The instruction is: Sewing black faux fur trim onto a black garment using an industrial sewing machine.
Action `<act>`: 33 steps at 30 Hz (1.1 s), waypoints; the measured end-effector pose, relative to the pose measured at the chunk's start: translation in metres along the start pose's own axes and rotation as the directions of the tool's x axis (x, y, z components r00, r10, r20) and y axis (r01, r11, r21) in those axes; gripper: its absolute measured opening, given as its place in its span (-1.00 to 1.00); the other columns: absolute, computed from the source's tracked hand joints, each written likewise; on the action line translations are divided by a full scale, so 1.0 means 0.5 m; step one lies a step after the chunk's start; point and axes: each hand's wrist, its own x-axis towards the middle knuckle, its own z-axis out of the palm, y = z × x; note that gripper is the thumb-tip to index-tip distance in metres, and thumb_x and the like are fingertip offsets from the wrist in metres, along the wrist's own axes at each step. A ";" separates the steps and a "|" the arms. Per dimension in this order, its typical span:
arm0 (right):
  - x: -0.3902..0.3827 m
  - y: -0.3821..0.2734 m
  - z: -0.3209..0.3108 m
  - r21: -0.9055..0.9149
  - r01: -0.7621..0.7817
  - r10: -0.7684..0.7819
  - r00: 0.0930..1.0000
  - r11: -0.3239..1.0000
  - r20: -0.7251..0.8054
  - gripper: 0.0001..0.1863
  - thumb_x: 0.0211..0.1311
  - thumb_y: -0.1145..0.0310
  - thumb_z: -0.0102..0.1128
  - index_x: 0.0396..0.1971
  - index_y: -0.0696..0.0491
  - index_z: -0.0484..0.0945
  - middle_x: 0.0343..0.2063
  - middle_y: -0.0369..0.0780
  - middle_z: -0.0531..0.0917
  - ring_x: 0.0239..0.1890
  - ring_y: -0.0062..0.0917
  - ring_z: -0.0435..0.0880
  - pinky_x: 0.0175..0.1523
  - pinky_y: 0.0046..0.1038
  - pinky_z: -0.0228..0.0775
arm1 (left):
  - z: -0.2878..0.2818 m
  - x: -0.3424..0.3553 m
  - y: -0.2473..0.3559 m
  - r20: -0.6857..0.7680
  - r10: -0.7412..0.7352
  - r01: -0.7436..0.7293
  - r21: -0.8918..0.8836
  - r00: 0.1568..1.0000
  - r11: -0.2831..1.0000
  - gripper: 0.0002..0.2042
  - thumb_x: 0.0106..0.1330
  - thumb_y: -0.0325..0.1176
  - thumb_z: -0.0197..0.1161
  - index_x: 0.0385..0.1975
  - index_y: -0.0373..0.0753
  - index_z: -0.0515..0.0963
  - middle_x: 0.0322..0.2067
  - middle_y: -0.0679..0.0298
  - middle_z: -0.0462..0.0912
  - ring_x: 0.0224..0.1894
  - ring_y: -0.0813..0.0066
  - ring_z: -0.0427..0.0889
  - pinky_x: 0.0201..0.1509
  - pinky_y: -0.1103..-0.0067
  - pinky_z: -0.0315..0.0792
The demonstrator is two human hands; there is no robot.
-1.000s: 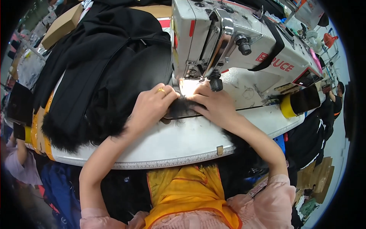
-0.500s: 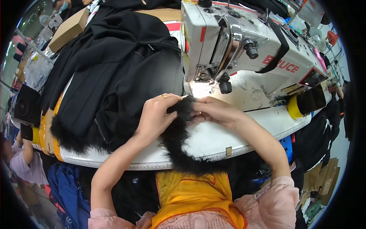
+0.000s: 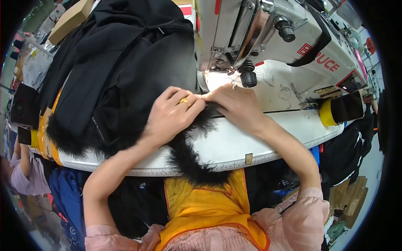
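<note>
Over the front edge of the white worktop [image 3: 224,146] hangs the long black fur strip [image 3: 184,155], its top seemingly pinched by our left hand [image 3: 173,113] and right hand [image 3: 238,107], fingertips together; we probably align it, and next need even feeding into the white metal sewing machine [image 3: 209,39].

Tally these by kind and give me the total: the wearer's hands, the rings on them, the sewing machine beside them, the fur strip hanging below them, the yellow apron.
Hands: 2 (left hand, right hand)
Rings: 2 (left ring, right ring)
Sewing machine: 1
Fur strip: 1
Apron: 1
Total: 7
</note>
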 end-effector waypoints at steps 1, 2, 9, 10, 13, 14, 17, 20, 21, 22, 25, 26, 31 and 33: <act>-0.005 0.008 0.007 -0.085 0.086 -0.089 0.996 0.993 -0.033 -0.66 -0.20 0.49 0.24 -0.30 -0.07 0.55 -0.40 -0.40 0.59 -0.30 -0.50 0.58 -0.25 -0.47 0.41 | -0.004 -0.008 -0.003 -0.001 0.028 -0.028 0.026 1.000 0.999 -0.85 -0.07 -0.46 0.16 -0.44 -0.23 0.47 -0.46 0.38 0.49 -0.32 0.53 0.52 -0.19 0.60 0.42; -0.006 0.014 0.001 -0.085 0.082 -0.085 0.996 0.993 -0.032 -0.66 -0.20 0.49 0.24 -0.30 -0.07 0.55 -0.40 -0.40 0.59 -0.30 -0.50 0.58 -0.25 -0.47 0.41 | -0.004 -0.013 -0.009 -0.003 0.058 -0.058 0.051 0.998 0.997 -0.82 -0.07 -0.46 0.16 -0.40 -0.24 0.49 -0.41 0.36 0.53 -0.27 0.52 0.54 -0.14 0.59 0.45; -0.002 0.080 -0.001 -0.184 0.167 -0.189 0.976 0.969 -0.106 -0.71 -0.13 0.37 0.20 -0.28 -0.05 0.57 -0.47 -0.36 0.55 -0.42 -0.54 0.55 -0.31 -0.50 0.40 | 0.025 0.022 -0.098 0.058 0.256 -0.250 -0.097 0.965 0.963 -0.72 -0.04 -0.45 0.17 -0.25 -0.18 0.55 -0.33 0.31 0.57 -0.29 0.40 0.57 -0.22 0.57 0.48; -0.005 0.091 0.011 -0.111 0.113 -0.127 0.983 0.987 -0.131 -0.72 -0.18 0.30 0.18 -0.34 -0.05 0.56 -0.58 -0.36 0.47 -0.54 -0.51 0.49 -0.37 -0.45 0.38 | 0.028 0.024 -0.110 0.103 0.246 -0.227 -0.170 0.964 0.959 -0.68 -0.05 -0.46 0.19 -0.22 -0.16 0.58 -0.37 0.30 0.57 -0.35 0.40 0.57 -0.35 0.56 0.47; -0.009 0.132 0.026 -0.112 0.145 -0.159 0.979 0.983 -0.129 -0.78 -0.27 0.29 0.19 -0.47 -0.08 0.58 -0.64 -0.36 0.43 -0.57 -0.51 0.45 -0.41 -0.44 0.32 | 0.027 0.035 -0.110 0.075 0.181 -0.166 -0.169 0.981 0.971 -0.75 0.04 -0.40 0.16 -0.23 -0.13 0.55 -0.28 0.31 0.59 -0.22 0.44 0.59 -0.15 0.60 0.48; -0.014 0.141 0.029 -0.172 0.155 -0.165 0.985 0.973 -0.048 -0.81 -0.29 0.29 0.19 -0.52 -0.08 0.58 -0.67 -0.37 0.43 -0.56 -0.52 0.45 -0.43 -0.43 0.31 | 0.024 0.037 -0.105 0.092 0.112 -0.092 -0.203 0.989 0.975 -0.75 0.04 -0.40 0.17 -0.23 -0.13 0.55 -0.28 0.31 0.59 -0.22 0.44 0.59 -0.16 0.60 0.49; -0.014 0.129 0.033 -0.141 0.146 -0.169 0.972 0.979 -0.163 -0.88 -0.28 0.29 0.16 -0.61 -0.11 0.60 -0.71 -0.39 0.45 -0.57 -0.52 0.44 -0.46 -0.41 0.25 | 0.021 0.042 -0.107 0.074 0.174 -0.164 -0.118 0.982 0.979 -0.77 0.01 -0.41 0.17 -0.28 -0.18 0.55 -0.29 0.29 0.58 -0.23 0.46 0.59 -0.16 0.62 0.48; -0.033 0.143 0.028 -0.118 0.089 -0.098 0.992 0.989 -0.073 -0.81 -0.21 0.28 0.16 -0.48 -0.17 0.64 -0.63 -0.40 0.52 -0.57 -0.52 0.43 -0.47 -0.40 0.23 | 0.025 0.044 -0.104 0.075 0.190 -0.187 -0.038 0.979 0.982 -0.77 -0.02 -0.43 0.17 -0.31 -0.22 0.54 -0.29 0.29 0.58 -0.22 0.47 0.58 -0.15 0.62 0.48; -0.028 0.140 0.029 -0.179 0.111 -0.129 0.987 0.977 -0.090 -0.79 -0.17 0.28 0.16 -0.43 -0.17 0.64 -0.62 -0.40 0.53 -0.56 -0.51 0.44 -0.47 -0.40 0.22 | 0.024 0.040 -0.105 0.086 0.189 -0.185 -0.052 0.978 0.981 -0.76 -0.02 -0.44 0.17 -0.30 -0.22 0.54 -0.27 0.29 0.58 -0.20 0.47 0.58 -0.15 0.62 0.48; -0.022 0.136 0.031 -0.239 0.132 -0.162 0.981 0.962 -0.106 -0.78 -0.13 0.27 0.15 -0.39 -0.18 0.64 -0.60 -0.40 0.54 -0.55 -0.50 0.44 -0.47 -0.40 0.22 | 0.022 0.037 -0.105 0.099 0.189 -0.183 -0.066 0.977 0.981 -0.75 -0.03 -0.44 0.16 -0.29 -0.22 0.53 -0.26 0.29 0.58 -0.19 0.47 0.58 -0.14 0.62 0.48; -0.018 0.138 0.036 -0.246 0.146 -0.185 0.973 0.958 -0.140 -0.78 -0.09 0.26 0.14 -0.37 -0.18 0.64 -0.62 -0.40 0.52 -0.55 -0.49 0.44 -0.48 -0.39 0.19 | 0.025 0.034 -0.109 0.089 0.213 -0.207 -0.071 0.973 0.976 -0.73 -0.02 -0.44 0.16 -0.26 -0.22 0.53 -0.24 0.27 0.58 -0.16 0.44 0.57 -0.13 0.61 0.48; -0.021 0.140 0.036 -0.265 0.159 -0.198 0.972 0.951 -0.128 -0.78 -0.08 0.25 0.13 -0.36 -0.18 0.65 -0.62 -0.40 0.52 -0.55 -0.48 0.43 -0.49 -0.39 0.19 | 0.026 0.034 -0.109 0.089 0.216 -0.210 -0.072 0.972 0.975 -0.73 -0.02 -0.44 0.16 -0.26 -0.22 0.53 -0.24 0.27 0.58 -0.16 0.44 0.57 -0.13 0.61 0.48; -0.024 0.160 0.059 -0.160 0.110 -0.142 0.968 0.981 -0.205 -0.85 -0.09 0.25 0.21 -0.47 -0.06 0.61 -0.63 -0.31 0.53 -0.46 -0.43 0.50 -0.33 -0.37 0.25 | 0.028 0.029 -0.102 0.143 0.165 -0.147 -0.127 0.976 0.981 -0.71 0.01 -0.42 0.15 -0.20 -0.18 0.53 -0.21 0.29 0.58 -0.13 0.43 0.56 -0.12 0.62 0.46; -0.018 0.167 0.056 -0.201 0.118 -0.152 0.975 0.972 -0.163 -0.79 -0.18 0.17 0.29 -0.57 -0.03 0.56 -0.62 -0.30 0.52 -0.44 -0.42 0.51 -0.31 -0.37 0.27 | 0.037 0.023 -0.109 0.146 0.116 -0.089 -0.176 0.983 0.980 -0.72 0.03 -0.42 0.13 -0.20 -0.15 0.53 -0.20 0.30 0.57 -0.12 0.43 0.55 -0.12 0.61 0.45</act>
